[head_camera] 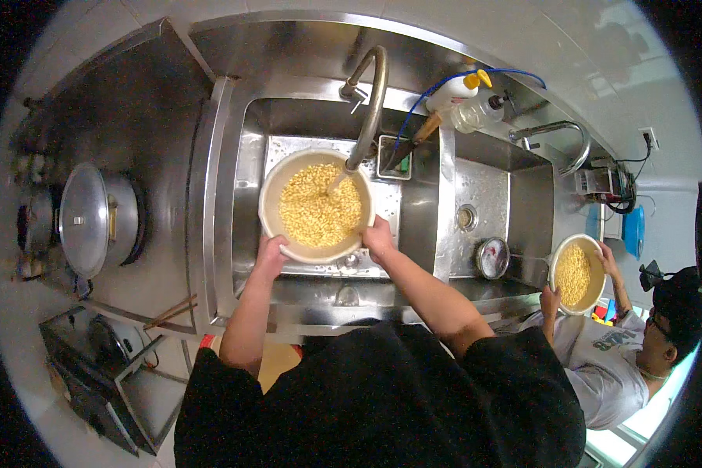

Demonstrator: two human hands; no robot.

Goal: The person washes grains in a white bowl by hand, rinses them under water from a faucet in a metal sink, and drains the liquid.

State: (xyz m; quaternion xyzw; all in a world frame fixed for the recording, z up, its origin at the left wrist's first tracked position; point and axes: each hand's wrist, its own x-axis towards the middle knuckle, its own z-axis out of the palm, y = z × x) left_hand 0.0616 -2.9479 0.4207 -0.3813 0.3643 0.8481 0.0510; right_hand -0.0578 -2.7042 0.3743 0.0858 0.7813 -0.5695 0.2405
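Both my hands grip a round cream-coloured bowl [267, 175] by its rim over the left basin of a stainless steel sink [421, 234]. My left hand [271, 255] holds the near left side, and my right hand [379, 238] holds the near right side. Pale yellow beans, apparently soybeans [320, 216], fill much of the bowl. The curved spout of a metal faucet [377, 99] reaches over the far right part of the rim, and a stream of water runs from it onto the beans. My fingers under the bowl are hidden.
At right, another person [608, 357] holds a similar bowl [598, 281] of beans. A small metal bowl [492, 258] lies in the right basin. A caddy [395, 169] with a wooden-handled tool and bottles [474, 112] stand behind. Left is a lidded pot [85, 219]; chopsticks [169, 313] lie nearer.
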